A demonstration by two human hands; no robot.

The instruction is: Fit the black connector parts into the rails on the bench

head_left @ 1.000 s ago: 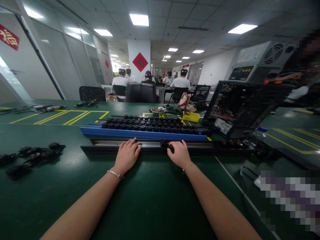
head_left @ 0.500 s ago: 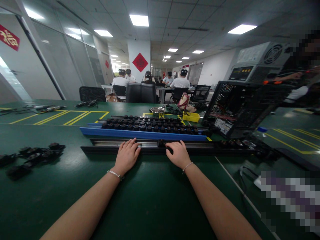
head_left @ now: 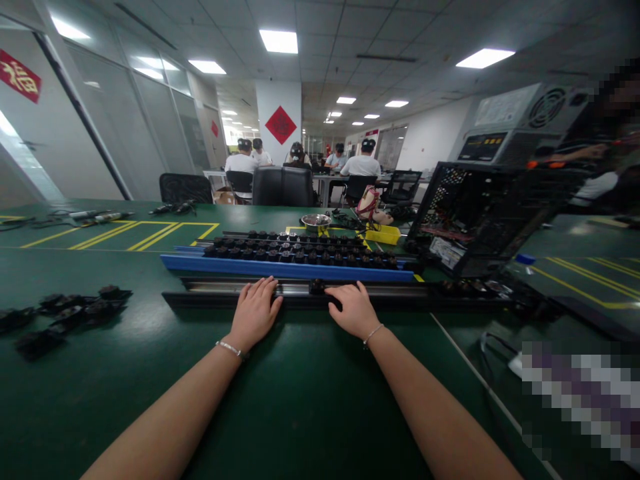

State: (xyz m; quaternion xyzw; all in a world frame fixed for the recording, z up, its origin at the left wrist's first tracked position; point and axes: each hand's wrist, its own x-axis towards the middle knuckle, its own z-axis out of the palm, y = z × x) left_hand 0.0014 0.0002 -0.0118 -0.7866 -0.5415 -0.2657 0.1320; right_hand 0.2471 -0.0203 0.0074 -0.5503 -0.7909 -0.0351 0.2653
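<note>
A long black rail (head_left: 295, 302) with a silvery channel lies crosswise on the green table. My left hand (head_left: 254, 313) rests open and palm down on it, fingers laid over the channel. My right hand (head_left: 354, 310) is also over the rail, with thumb and fingers apart. Its fingertips touch the right side of a small black block (head_left: 317, 287), which looks like a socket module and sits in the channel between my hands. More black modules (head_left: 460, 287) fill the rail's right end. Behind it lies a blue rail (head_left: 285, 265).
Rows of black modules (head_left: 285, 252) stand behind the blue rail. Loose modules (head_left: 75, 310) lie at the left. A metal bowl (head_left: 316, 221), a yellow tray (head_left: 383, 234) and an open computer case (head_left: 465, 213) are farther back. Several people sit beyond the table.
The small black block has slid a little to the left along the channel, with my right hand following. My left hand has stayed in place.
</note>
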